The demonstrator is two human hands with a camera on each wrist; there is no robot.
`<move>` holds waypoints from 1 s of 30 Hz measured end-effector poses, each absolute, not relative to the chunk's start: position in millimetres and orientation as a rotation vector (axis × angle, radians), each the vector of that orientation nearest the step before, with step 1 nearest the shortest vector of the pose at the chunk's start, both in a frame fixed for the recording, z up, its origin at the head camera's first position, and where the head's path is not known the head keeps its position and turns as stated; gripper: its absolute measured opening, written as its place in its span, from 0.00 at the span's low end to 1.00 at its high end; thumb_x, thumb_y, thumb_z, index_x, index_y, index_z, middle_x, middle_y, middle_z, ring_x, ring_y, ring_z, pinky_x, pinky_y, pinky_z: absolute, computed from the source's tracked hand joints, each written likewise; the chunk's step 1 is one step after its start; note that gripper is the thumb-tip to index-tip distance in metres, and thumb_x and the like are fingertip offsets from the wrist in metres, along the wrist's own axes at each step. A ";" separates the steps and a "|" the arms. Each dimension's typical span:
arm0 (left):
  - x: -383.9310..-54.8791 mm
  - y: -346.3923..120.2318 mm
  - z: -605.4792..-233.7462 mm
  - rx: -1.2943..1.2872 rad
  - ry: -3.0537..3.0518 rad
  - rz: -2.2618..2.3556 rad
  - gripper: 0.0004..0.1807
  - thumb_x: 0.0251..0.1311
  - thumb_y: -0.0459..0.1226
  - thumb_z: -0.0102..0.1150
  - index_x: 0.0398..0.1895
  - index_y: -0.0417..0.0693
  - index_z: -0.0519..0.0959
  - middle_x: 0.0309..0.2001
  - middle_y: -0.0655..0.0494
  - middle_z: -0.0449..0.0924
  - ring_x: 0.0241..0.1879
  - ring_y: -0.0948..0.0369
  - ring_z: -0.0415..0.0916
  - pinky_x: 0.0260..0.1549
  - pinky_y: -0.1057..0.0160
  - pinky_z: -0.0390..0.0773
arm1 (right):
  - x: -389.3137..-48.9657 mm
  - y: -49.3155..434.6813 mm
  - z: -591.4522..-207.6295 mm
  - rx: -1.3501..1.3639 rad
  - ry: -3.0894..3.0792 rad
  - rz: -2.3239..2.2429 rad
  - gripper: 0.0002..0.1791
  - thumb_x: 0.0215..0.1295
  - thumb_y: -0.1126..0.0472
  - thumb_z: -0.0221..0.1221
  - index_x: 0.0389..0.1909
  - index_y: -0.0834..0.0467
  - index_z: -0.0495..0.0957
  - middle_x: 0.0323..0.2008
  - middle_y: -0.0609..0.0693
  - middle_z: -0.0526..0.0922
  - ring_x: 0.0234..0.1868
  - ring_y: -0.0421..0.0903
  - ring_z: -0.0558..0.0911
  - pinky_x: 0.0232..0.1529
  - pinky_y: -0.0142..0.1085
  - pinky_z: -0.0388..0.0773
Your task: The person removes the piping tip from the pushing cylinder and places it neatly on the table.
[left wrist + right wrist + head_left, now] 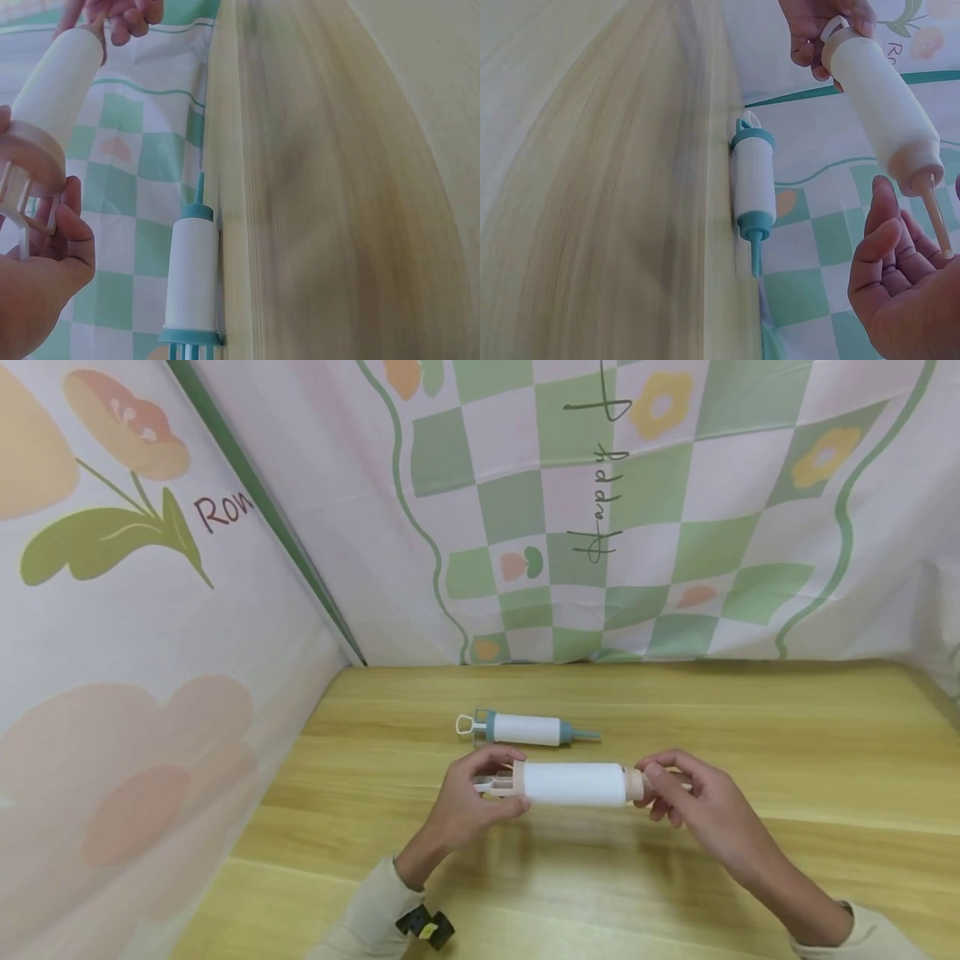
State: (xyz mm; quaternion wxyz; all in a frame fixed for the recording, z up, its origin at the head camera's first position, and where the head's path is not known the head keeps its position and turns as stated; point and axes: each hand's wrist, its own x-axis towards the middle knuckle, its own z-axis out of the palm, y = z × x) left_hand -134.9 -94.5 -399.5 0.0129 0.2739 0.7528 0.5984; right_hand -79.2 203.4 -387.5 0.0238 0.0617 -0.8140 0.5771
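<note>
You are holding the beige-ended tube with both hands, raised above the wooden table and on your side of the teal-ended tube. In the head view the two tubes are about parallel, with their nozzles pointing to your right.

Your left hand is below and to the left of the teal-ended tube in this view. It is closed around the handle end of the beige-ended tube, with thumb and fingers at the beige collar. A white pull ring comes out there, beside your fingers.

Your right hand is to the right of the teal-ended tube, and nearer to you. Its fingers and thumb are curled around the beige nozzle of the held tube; how firmly they press, I cannot tell.

The teal-ended tube has a white body and rests on its side on the table, with its handle loop toward your left. Behind it hangs a checkered curtain in green and white, with the word "Happy" written on it. Farther to its left is a white cloth with big flowers. On your side of it, at your left sleeve, you have a black device with a yellow mark.
</note>
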 end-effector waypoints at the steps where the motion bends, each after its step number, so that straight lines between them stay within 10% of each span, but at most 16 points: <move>1: -135.0 -94.7 -399.6 0.854 2.347 1.864 0.24 0.50 0.36 0.73 0.52 0.45 0.80 0.48 0.53 0.81 0.46 0.55 0.78 0.49 0.55 0.79 | -79.0 203.2 -387.4 0.195 -2.516 1.808 0.18 0.79 0.56 0.51 0.54 0.67 0.75 0.33 0.55 0.85 0.29 0.47 0.82 0.27 0.36 0.79; 30: -134.9 -98.3 -400.9 0.860 2.346 1.854 0.24 0.51 0.38 0.73 0.53 0.45 0.80 0.48 0.53 0.81 0.47 0.55 0.78 0.50 0.55 0.78 | -74.9 200.0 -388.7 0.351 -2.471 1.790 0.14 0.71 0.63 0.61 0.55 0.62 0.76 0.50 0.58 0.80 0.43 0.46 0.83 0.39 0.39 0.84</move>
